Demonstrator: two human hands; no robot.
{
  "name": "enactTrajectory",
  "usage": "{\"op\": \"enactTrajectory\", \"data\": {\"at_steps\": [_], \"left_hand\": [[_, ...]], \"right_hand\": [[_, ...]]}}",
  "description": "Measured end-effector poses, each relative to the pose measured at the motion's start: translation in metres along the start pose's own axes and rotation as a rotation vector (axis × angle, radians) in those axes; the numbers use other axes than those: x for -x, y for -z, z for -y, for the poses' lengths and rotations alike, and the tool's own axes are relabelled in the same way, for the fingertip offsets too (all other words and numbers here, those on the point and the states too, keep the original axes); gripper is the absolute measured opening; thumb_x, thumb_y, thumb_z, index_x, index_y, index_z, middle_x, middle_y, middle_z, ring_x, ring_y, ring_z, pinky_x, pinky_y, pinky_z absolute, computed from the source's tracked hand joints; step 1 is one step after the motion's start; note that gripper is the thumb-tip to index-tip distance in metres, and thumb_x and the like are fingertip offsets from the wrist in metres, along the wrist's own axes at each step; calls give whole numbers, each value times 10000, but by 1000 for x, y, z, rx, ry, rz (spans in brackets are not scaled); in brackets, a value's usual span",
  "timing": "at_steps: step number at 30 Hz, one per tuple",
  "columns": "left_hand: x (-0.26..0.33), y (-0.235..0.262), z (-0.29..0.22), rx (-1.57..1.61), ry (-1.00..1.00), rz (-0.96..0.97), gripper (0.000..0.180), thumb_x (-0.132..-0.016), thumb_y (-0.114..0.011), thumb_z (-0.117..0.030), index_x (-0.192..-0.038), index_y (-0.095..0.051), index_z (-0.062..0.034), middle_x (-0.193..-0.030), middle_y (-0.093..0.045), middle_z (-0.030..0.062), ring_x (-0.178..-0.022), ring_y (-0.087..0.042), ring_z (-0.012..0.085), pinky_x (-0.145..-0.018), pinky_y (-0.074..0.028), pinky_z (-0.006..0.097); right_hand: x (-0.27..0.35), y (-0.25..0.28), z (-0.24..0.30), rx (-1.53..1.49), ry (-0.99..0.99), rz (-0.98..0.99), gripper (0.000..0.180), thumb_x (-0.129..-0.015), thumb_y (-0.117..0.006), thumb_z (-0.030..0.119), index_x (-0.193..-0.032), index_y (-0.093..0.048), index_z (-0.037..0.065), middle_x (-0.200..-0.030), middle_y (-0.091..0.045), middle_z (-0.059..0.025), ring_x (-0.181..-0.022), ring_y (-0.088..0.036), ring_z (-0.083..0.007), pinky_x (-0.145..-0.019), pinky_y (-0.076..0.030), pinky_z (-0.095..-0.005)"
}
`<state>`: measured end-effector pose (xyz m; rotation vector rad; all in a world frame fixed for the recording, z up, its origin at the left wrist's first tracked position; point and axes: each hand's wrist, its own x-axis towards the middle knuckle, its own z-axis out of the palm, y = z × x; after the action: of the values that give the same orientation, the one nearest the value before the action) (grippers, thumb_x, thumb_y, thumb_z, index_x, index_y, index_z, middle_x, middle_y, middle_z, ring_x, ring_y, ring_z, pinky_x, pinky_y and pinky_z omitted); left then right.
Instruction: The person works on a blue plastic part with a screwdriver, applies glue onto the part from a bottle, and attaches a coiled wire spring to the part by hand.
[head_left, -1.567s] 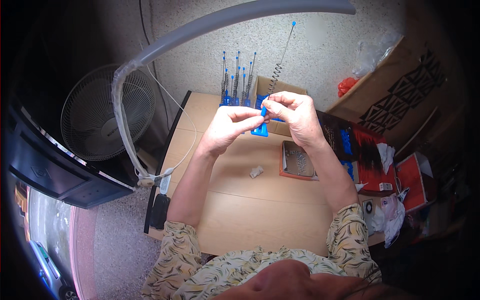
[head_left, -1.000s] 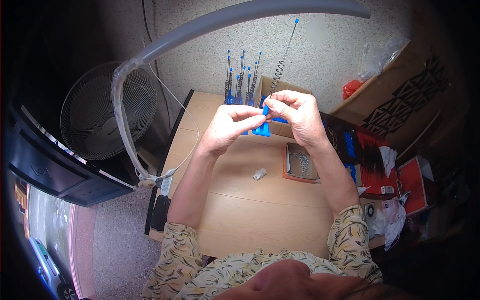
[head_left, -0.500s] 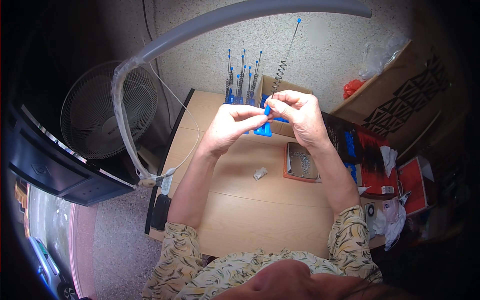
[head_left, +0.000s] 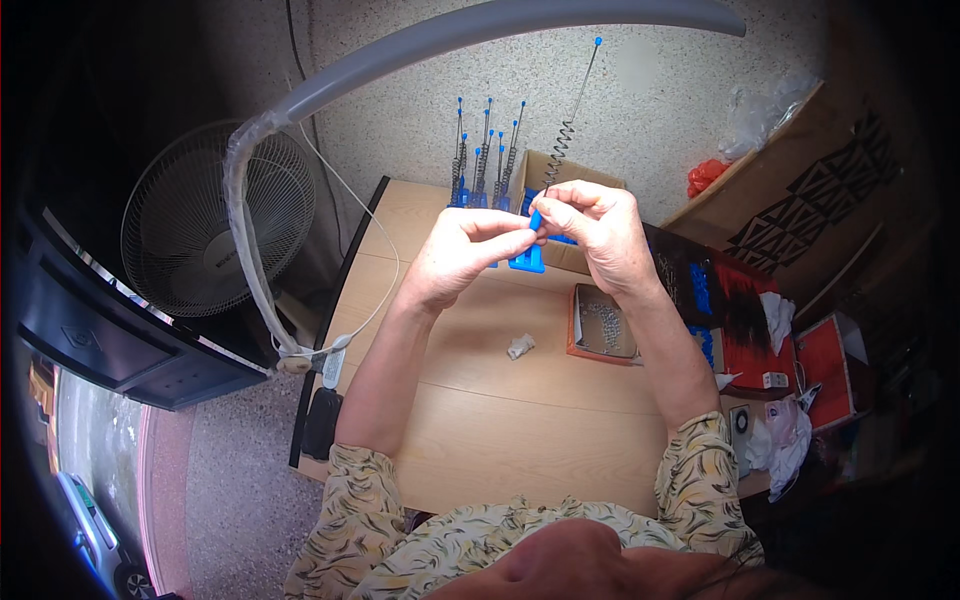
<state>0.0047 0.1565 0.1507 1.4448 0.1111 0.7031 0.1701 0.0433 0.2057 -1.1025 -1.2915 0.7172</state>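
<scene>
Table (head_left: 480, 420): both hands raised over its far middle, left hand (head_left: 462, 252) left of right hand (head_left: 598, 232), fingertips meeting on a rod with spring (head_left: 566, 130). Behind them, rack of upright rods (head_left: 485, 160) at far edge. Small box (head_left: 603, 325) right of centre; crumpled scrap (head_left: 519, 346) to its left. Fan (head_left: 205, 235) on floor, left of table.

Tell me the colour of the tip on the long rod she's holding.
Blue, on the rod; seen in the head view.

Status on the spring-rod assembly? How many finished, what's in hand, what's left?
Done: about five or six spring-wrapped rods with blue tips stand upright in the blue holder at the table's far edge. In hand: left hand and right hand pinch one more rod at its blue base. Left: small metal parts in the open tray; count unclear.
</scene>
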Motion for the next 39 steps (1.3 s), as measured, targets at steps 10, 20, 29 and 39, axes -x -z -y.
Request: {"op": "enactTrajectory", "data": {"at_steps": [10,20,29,39], "left_hand": [[2,-4,-2,1,-15,3,270,-937,-722,-155,-1140,-736,22,-1060,-754,115,-990,-696,143,-907,-544,280],[-1,-9,5,26,-37,34,280,-948,-711,-155,-1169,-723,18,-1085,-747,99,-1006,-689,141,-913,-544,283],[4,-25,10,79,-47,124,245,-977,-676,-160,-1133,-719,24,-1075,-730,95,-1011,-676,158,-925,-536,315],[9,-31,33,383,18,210,256,-976,-677,-158,-1147,-701,31,-1127,-712,130,-1064,-676,189,-951,-541,340]], "right_hand": [[2,2,0,-8,21,13,175,-937,-711,101,-1011,-701,-58,-914,-715,-94,-833,-692,-145,-776,-587,-303],[11,8,4,-38,16,-18,215,-958,-686,116,-1068,-687,-69,-969,-717,-117,-859,-693,-165,-782,-587,-310],[44,23,13,135,102,-139,196,-996,-637,120,-1067,-712,-47,-979,-720,-82,-828,-661,-108,-775,-557,-263],[75,30,10,199,64,-188,170,-987,-661,132,-1046,-741,-6,-899,-720,-27,-758,-613,-54,-692,-525,-218]]}}
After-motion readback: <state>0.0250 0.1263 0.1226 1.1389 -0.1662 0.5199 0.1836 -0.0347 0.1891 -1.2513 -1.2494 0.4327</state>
